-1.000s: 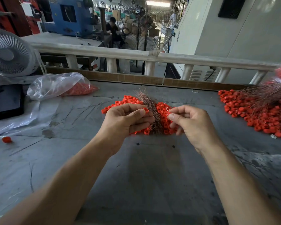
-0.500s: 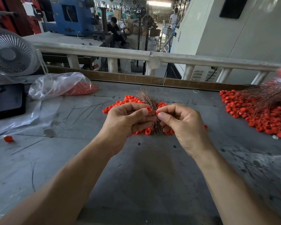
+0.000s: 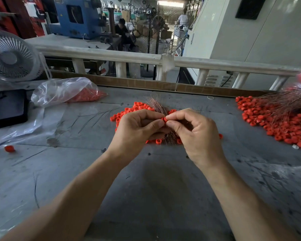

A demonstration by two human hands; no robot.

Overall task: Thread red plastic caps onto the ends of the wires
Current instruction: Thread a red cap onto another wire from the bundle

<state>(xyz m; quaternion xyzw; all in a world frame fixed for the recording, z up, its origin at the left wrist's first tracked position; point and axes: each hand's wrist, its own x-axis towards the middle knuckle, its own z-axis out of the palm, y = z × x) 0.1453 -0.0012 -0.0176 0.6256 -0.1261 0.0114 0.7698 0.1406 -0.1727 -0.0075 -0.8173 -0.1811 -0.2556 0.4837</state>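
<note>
Red cap (image 3: 165, 119) pinched at right hand (image 3: 196, 134) fingertips, touching left hand (image 3: 137, 131) fingertips above tabletop (image 3: 146, 188); left grips wire bundle (image 3: 156, 105), strands running away from person; wire tip hidden.

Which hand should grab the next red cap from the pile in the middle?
Probably the right hand. Its fingers pinch only the red cap and it hovers over the middle pile, while the left hand seems busy gripping the wire bundle.
</note>
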